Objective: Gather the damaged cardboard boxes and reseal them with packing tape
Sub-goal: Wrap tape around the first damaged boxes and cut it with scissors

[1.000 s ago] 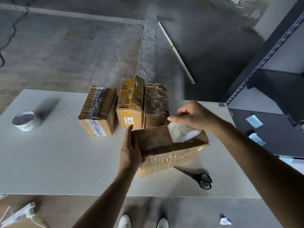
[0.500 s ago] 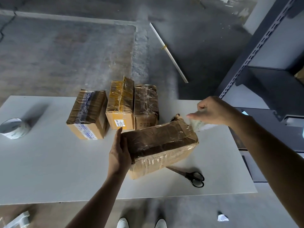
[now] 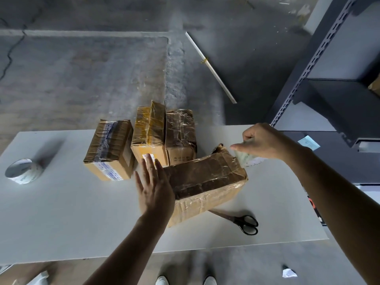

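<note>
A crumpled, tape-wrapped cardboard box (image 3: 207, 182) lies at an angle on the white table (image 3: 61, 212). My left hand (image 3: 154, 186) lies flat with straight fingers against the box's left end. My right hand (image 3: 263, 140) grips a roll of clear packing tape (image 3: 246, 159) just past the box's far right corner. The roll is mostly hidden under the hand. Three more taped boxes stand behind: a left box (image 3: 111, 149), a middle box with yellow tape (image 3: 149, 132) and a right box (image 3: 180, 134).
A second tape roll (image 3: 22, 170) lies near the table's left end. Black-handled scissors (image 3: 244, 222) lie by the front right of the angled box. A dark metal shelf unit (image 3: 329, 79) stands on the right. A white rod (image 3: 209, 66) lies on the concrete floor.
My right hand has carried the tape roll from over the box's top out past its right corner. My left hand has shifted from gripping the box's left edge to lying flat against it.
</note>
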{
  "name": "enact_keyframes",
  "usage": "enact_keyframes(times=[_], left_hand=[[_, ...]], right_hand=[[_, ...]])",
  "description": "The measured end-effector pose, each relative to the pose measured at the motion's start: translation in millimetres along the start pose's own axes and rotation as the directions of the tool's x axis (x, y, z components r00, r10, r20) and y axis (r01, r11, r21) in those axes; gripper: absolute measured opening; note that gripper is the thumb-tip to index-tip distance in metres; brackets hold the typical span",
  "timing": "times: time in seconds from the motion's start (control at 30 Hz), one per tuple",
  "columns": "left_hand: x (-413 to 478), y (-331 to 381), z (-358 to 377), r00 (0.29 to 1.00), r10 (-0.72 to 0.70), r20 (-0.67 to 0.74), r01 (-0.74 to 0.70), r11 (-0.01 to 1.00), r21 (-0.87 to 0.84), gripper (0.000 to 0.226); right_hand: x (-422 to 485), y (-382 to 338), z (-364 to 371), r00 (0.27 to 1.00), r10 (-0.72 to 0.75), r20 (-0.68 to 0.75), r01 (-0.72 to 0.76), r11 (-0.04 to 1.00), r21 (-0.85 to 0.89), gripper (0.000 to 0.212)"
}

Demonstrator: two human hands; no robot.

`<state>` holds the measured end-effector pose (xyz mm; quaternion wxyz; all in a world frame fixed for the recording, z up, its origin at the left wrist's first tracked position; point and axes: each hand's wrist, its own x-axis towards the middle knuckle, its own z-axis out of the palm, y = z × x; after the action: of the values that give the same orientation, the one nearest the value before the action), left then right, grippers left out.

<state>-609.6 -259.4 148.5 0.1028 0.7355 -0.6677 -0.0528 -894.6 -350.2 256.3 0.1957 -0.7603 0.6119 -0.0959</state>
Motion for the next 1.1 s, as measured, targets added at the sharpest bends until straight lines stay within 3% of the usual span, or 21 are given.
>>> enact_keyframes(times=[0.2,0.33,0.4,0.53,0.73,0.87,1.1], left_hand=[[1,31,8,0.996,0.094,-0.002,-0.094,0.993,-0.075,0.083],[3,42,17,0.985,0.153,0.081,-0.155,0.988,0.011,0.082],[5,49,18,0.978,0.149,0.146,-0.154,0.988,0.027,0.08],[9,57,24,0.982,0.126,0.142,-0.134,0.99,0.047,0.063],[14,63,30,0.988,0.096,0.117,-0.104,0.992,0.067,0.085],[16,64,34,0.988,0.08,0.131,-0.09,0.994,0.068,0.087],[14,59,37,0.987,0.079,0.14,-0.083,0.996,0.023,0.087]], right_hand=[[1,5,3,1.0,0.005,-0.004,-0.005,1.0,0.027,0.061],[2,7,7,1.0,-0.011,-0.004,0.011,0.999,0.031,0.06],[2,8,8,1.0,-0.008,0.015,0.008,0.999,0.041,0.059],[4,13,9,0.999,-0.009,0.036,0.007,0.999,0.038,0.064],[5,22,3,1.0,0.007,0.019,-0.008,0.998,0.062,0.07],[3,25,4,1.0,0.012,0.017,-0.014,0.994,0.107,0.075],[0,40,4,0.999,0.04,0.006,-0.041,0.999,0.027,0.062]])
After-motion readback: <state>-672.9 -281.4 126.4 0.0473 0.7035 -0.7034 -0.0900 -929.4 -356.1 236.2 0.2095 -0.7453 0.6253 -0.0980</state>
